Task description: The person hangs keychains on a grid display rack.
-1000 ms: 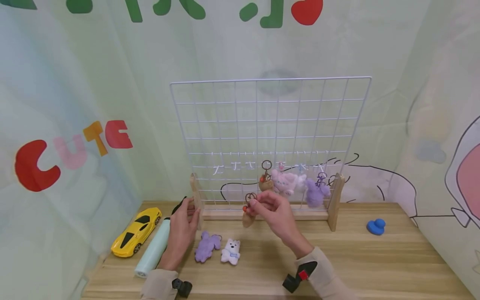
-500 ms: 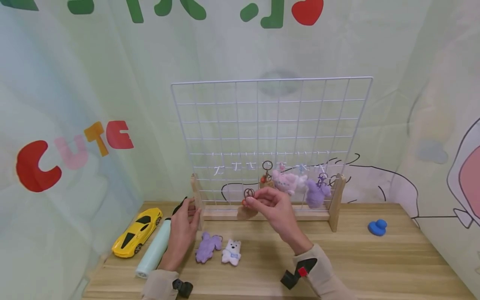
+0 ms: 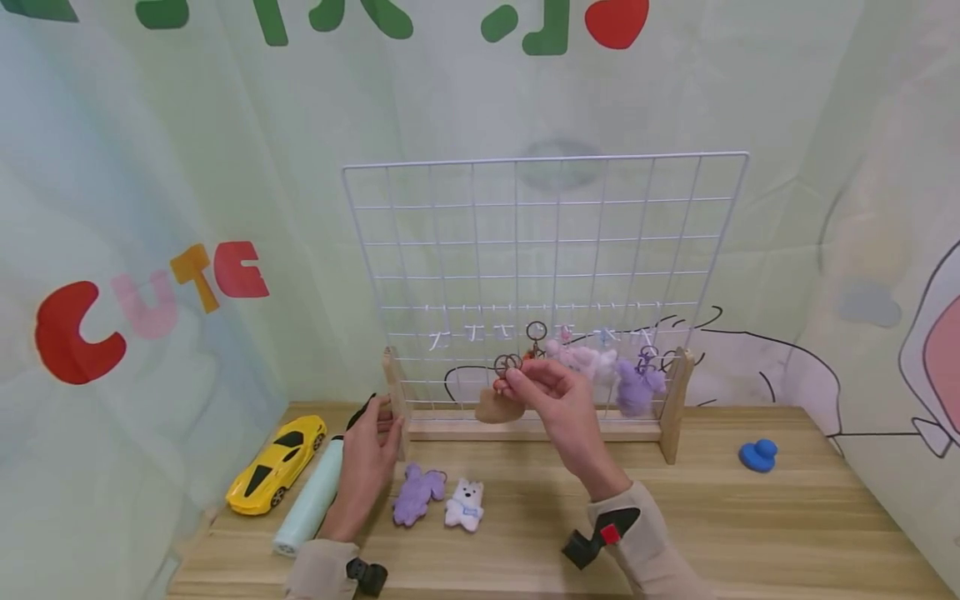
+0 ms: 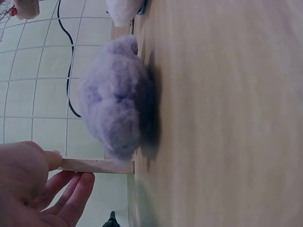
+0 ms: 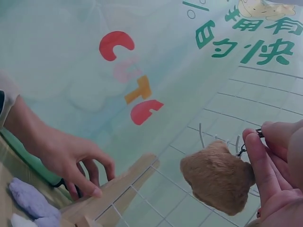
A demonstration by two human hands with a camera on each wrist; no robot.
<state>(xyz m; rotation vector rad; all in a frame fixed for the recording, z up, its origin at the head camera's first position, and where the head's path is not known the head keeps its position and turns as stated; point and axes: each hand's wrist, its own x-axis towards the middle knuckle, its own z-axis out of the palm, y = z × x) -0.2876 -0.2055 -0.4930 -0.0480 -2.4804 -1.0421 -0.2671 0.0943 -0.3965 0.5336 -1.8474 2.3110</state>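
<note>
In the head view my right hand (image 3: 570,421) pinches the metal rings of a brown plush keychain (image 3: 498,407) between thumb and fingers. The plush (image 5: 218,177) dangles before the lower part of a white wire grid rack (image 3: 545,158), under small white hooks (image 3: 472,333). My left hand (image 3: 367,454) grips the left wooden post (image 4: 99,165) of the rack, thumb on one side and fingers on the other. On the table before the rack lie a purple plush keychain (image 3: 417,495) and a white plush bear (image 3: 465,505).
A pink plush (image 3: 573,358), a purple plush (image 3: 636,390) and other keychains hang at the rack's right. A yellow toy car (image 3: 277,467) and a pale blue cylinder (image 3: 309,500) lie left of my left arm. A blue rubber duck (image 3: 759,456) sits on the right.
My right hand has raised the brown plush keychain, which has turned and now shows more of its body. The left hand stays on the post.
</note>
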